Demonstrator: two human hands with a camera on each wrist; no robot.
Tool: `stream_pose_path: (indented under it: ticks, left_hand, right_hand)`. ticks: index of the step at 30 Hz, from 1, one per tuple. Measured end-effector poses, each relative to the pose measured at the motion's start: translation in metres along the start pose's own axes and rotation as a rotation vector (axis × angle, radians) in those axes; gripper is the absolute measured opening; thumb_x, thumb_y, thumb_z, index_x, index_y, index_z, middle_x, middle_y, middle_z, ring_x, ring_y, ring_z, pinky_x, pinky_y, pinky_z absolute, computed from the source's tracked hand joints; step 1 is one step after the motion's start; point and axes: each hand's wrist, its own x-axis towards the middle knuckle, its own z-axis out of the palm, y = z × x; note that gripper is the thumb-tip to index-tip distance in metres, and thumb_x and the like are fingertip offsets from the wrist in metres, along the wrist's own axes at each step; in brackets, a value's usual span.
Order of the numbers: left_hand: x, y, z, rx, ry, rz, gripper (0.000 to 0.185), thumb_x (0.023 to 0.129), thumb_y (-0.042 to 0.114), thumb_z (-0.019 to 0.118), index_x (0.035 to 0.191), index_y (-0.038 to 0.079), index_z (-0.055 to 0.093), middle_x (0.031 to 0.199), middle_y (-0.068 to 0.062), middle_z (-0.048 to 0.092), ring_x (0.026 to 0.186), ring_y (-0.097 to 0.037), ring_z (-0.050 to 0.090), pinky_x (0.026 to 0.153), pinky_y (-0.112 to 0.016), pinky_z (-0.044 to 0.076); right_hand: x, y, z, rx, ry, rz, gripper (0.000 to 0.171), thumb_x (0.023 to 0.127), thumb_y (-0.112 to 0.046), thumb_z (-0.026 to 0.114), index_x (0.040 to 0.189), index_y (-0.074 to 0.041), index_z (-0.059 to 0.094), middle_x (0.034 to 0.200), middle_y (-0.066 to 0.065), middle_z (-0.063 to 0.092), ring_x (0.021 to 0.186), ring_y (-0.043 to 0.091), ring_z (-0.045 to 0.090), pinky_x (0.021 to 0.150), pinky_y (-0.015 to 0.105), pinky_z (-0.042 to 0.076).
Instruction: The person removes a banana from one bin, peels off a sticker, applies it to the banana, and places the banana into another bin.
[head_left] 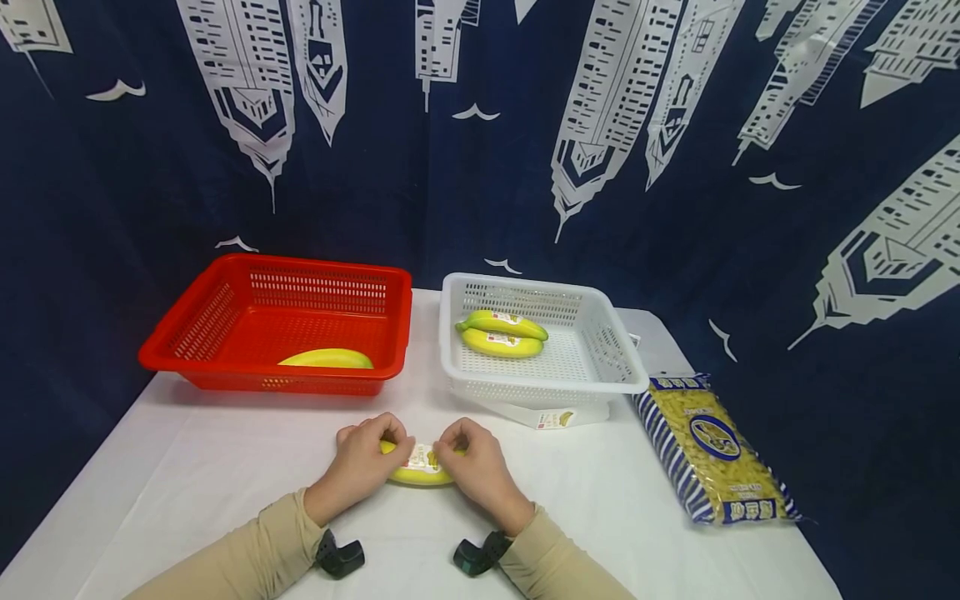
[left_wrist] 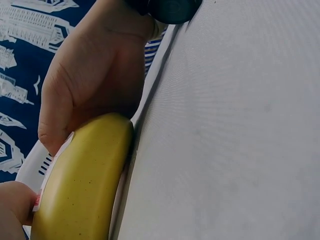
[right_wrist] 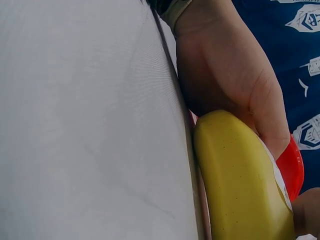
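A yellow banana (head_left: 420, 478) lies on the table in front of me, with a white printed label (head_left: 423, 457) on its upper side. My left hand (head_left: 371, 457) grips one end, thumb at the label's left edge. At the other end my right hand (head_left: 486, 468) holds the fruit, its thumb at the label's right edge. Seen from the left wrist, the banana (left_wrist: 85, 180) rests against the tabletop, with the right hand (left_wrist: 95, 70) beyond it. The right wrist view shows the left hand (right_wrist: 235, 70) behind the banana (right_wrist: 240, 175). Fingers under the fruit are mostly hidden.
A red basket (head_left: 276, 377) at the back left contains one banana (head_left: 330, 358). Beside it, a white basket (head_left: 540, 385) holds two labelled bananas (head_left: 502, 343). A white strip with a banana label (head_left: 555, 419) pokes out beneath it. A pasta bag (head_left: 716, 450) lies at the right.
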Motion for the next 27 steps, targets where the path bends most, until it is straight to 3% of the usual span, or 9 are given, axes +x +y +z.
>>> stream_pose_path:
  ticks: [2, 5, 8, 11, 15, 20, 27]
  left_hand:
    - [-0.001, -0.002, -0.001, -0.017, 0.022, 0.065, 0.011, 0.091, 0.018, 0.076, 0.092, 0.022, 0.066, 0.084, 0.014, 0.066, 0.088, -0.011, 0.061, 0.095, -0.047, 0.024]
    - [-0.002, -0.005, -0.003, -0.009, 0.060, 0.264, 0.014, 0.089, 0.018, 0.080, 0.100, 0.023, 0.074, 0.098, 0.017, 0.069, 0.099, -0.009, 0.063, 0.097, -0.049, 0.025]
    - [-0.003, -0.008, -0.007, 0.076, 0.084, 0.488, 0.021, 0.084, 0.025, 0.085, 0.104, 0.023, 0.078, 0.106, 0.016, 0.069, 0.108, -0.010, 0.061, 0.098, -0.051, 0.026]
    - [-0.003, -0.010, -0.009, 0.167, 0.079, 0.614, 0.030, 0.080, 0.035, 0.088, 0.107, 0.026, 0.080, 0.112, 0.015, 0.069, 0.114, -0.012, 0.058, 0.097, -0.052, 0.027]
    - [-0.004, -0.011, -0.010, 0.220, 0.058, 0.634, 0.031, 0.080, 0.040, 0.087, 0.108, 0.028, 0.080, 0.113, 0.013, 0.069, 0.116, -0.013, 0.057, 0.098, -0.052, 0.027]
    - [-0.004, -0.010, -0.011, 0.242, 0.045, 0.613, 0.030, 0.082, 0.039, 0.086, 0.109, 0.030, 0.079, 0.113, 0.014, 0.068, 0.116, -0.012, 0.056, 0.099, -0.052, 0.027]
    - [-0.005, -0.008, -0.013, 0.288, 0.030, 0.598, 0.030, 0.079, 0.042, 0.088, 0.106, 0.032, 0.078, 0.112, 0.012, 0.068, 0.116, -0.014, 0.056, 0.099, -0.052, 0.028]
  right_hand:
    - [0.000, 0.001, 0.000, 0.018, -0.007, -0.016, 0.005, 0.091, -0.016, 0.070, 0.093, -0.013, 0.067, 0.086, -0.003, 0.065, 0.084, 0.013, 0.060, 0.077, 0.026, 0.048]
    - [-0.002, 0.003, 0.000, 0.019, -0.009, -0.062, 0.003, 0.093, -0.015, 0.070, 0.096, -0.015, 0.068, 0.089, -0.005, 0.067, 0.087, 0.011, 0.061, 0.080, 0.027, 0.048]
    - [-0.004, 0.004, 0.000, -0.020, 0.012, -0.132, 0.004, 0.094, -0.015, 0.072, 0.096, -0.018, 0.070, 0.092, -0.006, 0.067, 0.088, 0.009, 0.061, 0.081, 0.026, 0.048]
    - [-0.005, 0.005, -0.002, -0.072, 0.047, -0.208, 0.001, 0.095, -0.018, 0.073, 0.095, -0.017, 0.072, 0.094, -0.009, 0.067, 0.090, 0.007, 0.062, 0.081, 0.026, 0.049]
    - [-0.005, 0.006, -0.006, -0.136, 0.063, -0.330, 0.006, 0.094, -0.023, 0.075, 0.095, -0.017, 0.077, 0.096, -0.011, 0.067, 0.096, 0.007, 0.062, 0.088, 0.031, 0.047]
    - [-0.004, 0.009, -0.012, -0.261, 0.005, -0.471, 0.017, 0.086, -0.029, 0.083, 0.100, -0.022, 0.080, 0.100, -0.013, 0.067, 0.101, 0.006, 0.056, 0.090, 0.036, 0.038]
    - [-0.004, 0.010, -0.017, -0.338, -0.066, -0.500, 0.023, 0.084, -0.031, 0.084, 0.105, -0.024, 0.076, 0.103, -0.011, 0.066, 0.103, 0.008, 0.052, 0.087, 0.034, 0.035]
